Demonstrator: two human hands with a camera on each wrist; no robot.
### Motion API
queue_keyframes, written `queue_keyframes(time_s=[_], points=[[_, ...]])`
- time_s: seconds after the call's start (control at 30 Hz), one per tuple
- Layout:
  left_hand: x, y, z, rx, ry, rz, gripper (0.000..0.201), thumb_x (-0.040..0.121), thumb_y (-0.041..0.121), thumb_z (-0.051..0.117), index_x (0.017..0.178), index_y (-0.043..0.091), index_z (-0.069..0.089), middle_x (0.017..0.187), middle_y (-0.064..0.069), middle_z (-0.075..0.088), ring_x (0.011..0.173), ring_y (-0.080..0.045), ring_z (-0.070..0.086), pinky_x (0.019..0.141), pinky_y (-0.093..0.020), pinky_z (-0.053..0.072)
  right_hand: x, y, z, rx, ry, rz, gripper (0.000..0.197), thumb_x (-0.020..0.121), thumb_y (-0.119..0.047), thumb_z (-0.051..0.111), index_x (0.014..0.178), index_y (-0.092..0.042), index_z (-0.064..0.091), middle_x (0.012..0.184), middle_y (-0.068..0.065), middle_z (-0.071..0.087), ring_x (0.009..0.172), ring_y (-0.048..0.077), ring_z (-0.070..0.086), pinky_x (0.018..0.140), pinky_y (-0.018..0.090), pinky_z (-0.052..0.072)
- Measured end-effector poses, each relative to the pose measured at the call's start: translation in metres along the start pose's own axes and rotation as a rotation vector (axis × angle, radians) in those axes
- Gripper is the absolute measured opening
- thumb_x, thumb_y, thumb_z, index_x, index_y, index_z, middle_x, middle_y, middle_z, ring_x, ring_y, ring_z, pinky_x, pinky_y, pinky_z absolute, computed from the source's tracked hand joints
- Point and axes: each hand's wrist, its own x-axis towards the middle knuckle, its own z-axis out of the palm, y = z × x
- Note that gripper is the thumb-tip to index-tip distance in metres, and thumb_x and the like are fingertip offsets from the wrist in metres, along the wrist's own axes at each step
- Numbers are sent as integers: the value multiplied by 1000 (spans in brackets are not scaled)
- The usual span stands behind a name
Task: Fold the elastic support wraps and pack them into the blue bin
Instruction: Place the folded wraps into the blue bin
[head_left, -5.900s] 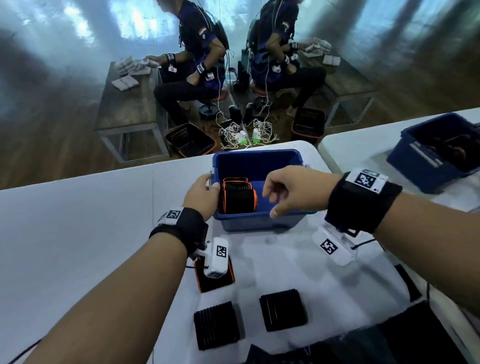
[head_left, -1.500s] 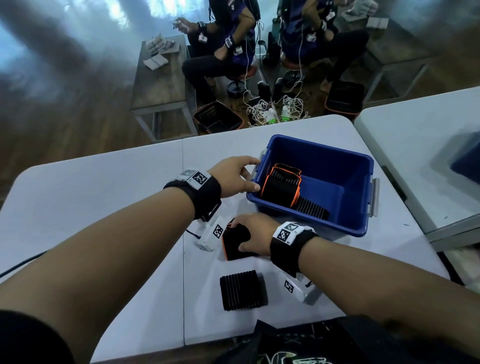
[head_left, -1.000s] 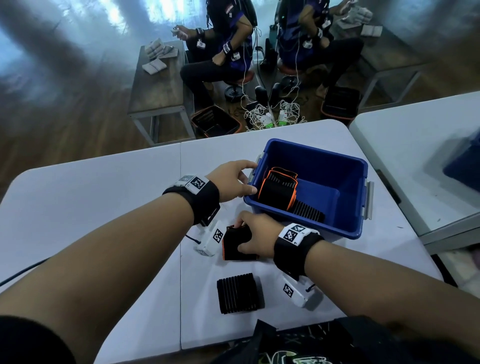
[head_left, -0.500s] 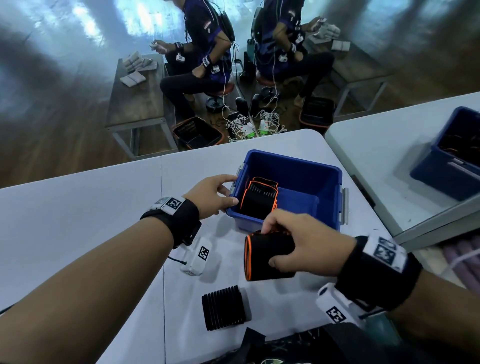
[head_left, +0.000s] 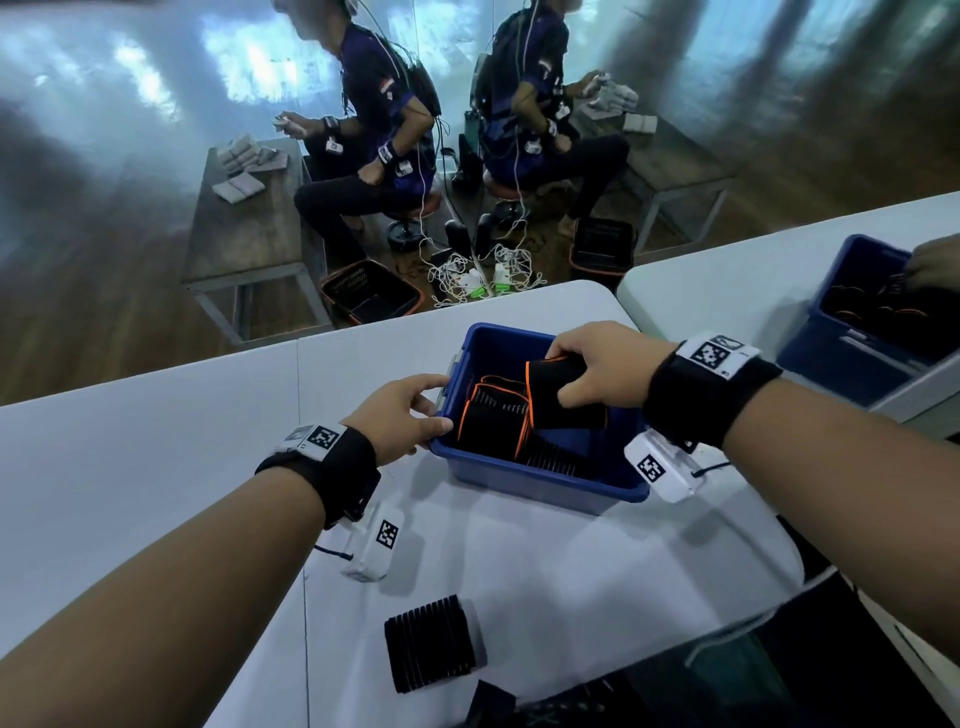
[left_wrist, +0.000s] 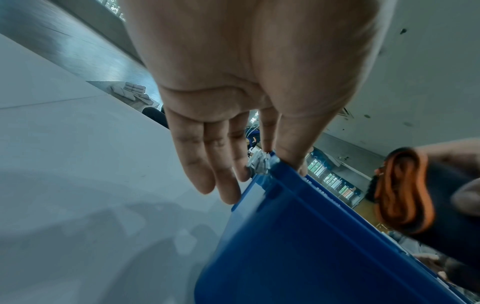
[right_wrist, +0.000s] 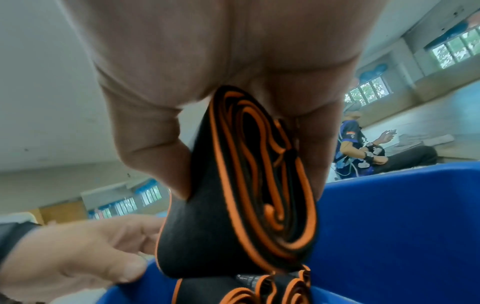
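Two hands at the blue bin (head_left: 540, 483): your right hand (head_left: 605, 371) grips a folded black-and-orange wrap (head_left: 558, 395) over the bin's interior, above packed wraps (head_left: 493, 421). Your left hand (head_left: 400, 415) pinches the bin's 9 o'clock rim, fingers (left_wrist: 207, 164) otherwise relaxed. One ribbed black wrap (head_left: 428, 644) lies on the bench (head_left: 130, 467), 6 o'clock of the bin
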Motion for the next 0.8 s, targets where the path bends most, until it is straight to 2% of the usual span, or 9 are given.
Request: queue_keyframes(time_s=[0.13, 0.27, 0.33, 0.47, 0.57, 0.63, 0.7, 0.8], points=[[0, 1, 0, -8, -4, -10, 59, 91, 20, 73, 144, 31, 49, 104, -7, 69, 81, -19, 69, 69, -34, 60, 22, 1, 3, -246, -118, 83, 27, 75, -31, 76, 100, -19, 72, 90, 1, 70, 86, 22, 64, 75, 32, 53], [-1, 1, 1, -26, -2, -14, 59, 91, 19, 72, 145, 30, 50, 105, -10, 69, 86, -23, 70, 68, -34, 62, 48, 4, 9, -449, -244, 185, 26, 69, -35, 77, 87, -16, 73, 81, 4, 72, 75, 24, 67, 65, 31, 57], [-2, 0, 3, -56, 5, -18, 58, 92, 18, 71, 145, 30, 50, 105, -11, 69, 85, -22, 70, 69, -35, 62, 58, 6, 13, -584, -307, 228, 30, 62, -41, 77, 74, -15, 71, 76, 6, 73, 69, 27, 70, 69, 40, 63], [-4, 1, 6, -100, 12, -27, 56, 93, 16, 69, 143, 32, 51, 102, -7, 68, 82, -20, 71, 71, -37, 63, 53, -3, 20, -673, -343, 247, 36, 72, -39, 78, 61, -13, 55, 75, 12, 60, 71, 29, 58, 78, 44, 58], [-6, 0, 8, -131, 24, -33, 54, 94, 16, 69, 143, 31, 52, 98, -4, 69, 76, -17, 71, 70, -37, 63, 61, -6, 18, -656, -340, 301, 31, 74, -38, 83, 70, -17, 61, 69, 6, 56, 72, 26, 57, 82, 40, 57], [-6, -1, 9, -160, 30, -39, 54, 94, 14, 68, 143, 30, 52, 95, -3, 69, 72, -17, 71, 70, -38, 63, 64, -8, 17, -639, -344, 275, 25, 76, -40, 82, 78, -23, 65, 67, 2, 53, 72, 25, 56, 75, 35, 54], [-7, 0, 11, -193, 33, -44, 53, 95, 12, 67, 143, 29, 52, 94, -3, 69, 68, -19, 71, 70, -40, 64, 67, -8, 22, -659, -329, 239, 26, 78, -41, 80, 78, -23, 62, 66, 1, 53, 70, 24, 55, 72, 33, 50], [-9, 0, 14, -233, 50, -53, 53, 95, 10, 67, 142, 27, 53, 91, -3, 68, 63, -20, 69, 69, -42, 63, 73, -11, 28, -678, -351, 220, 23, 81, -36, 79, 84, -23, 60, 74, 4, 53, 77, 26, 54, 77, 34, 52]])
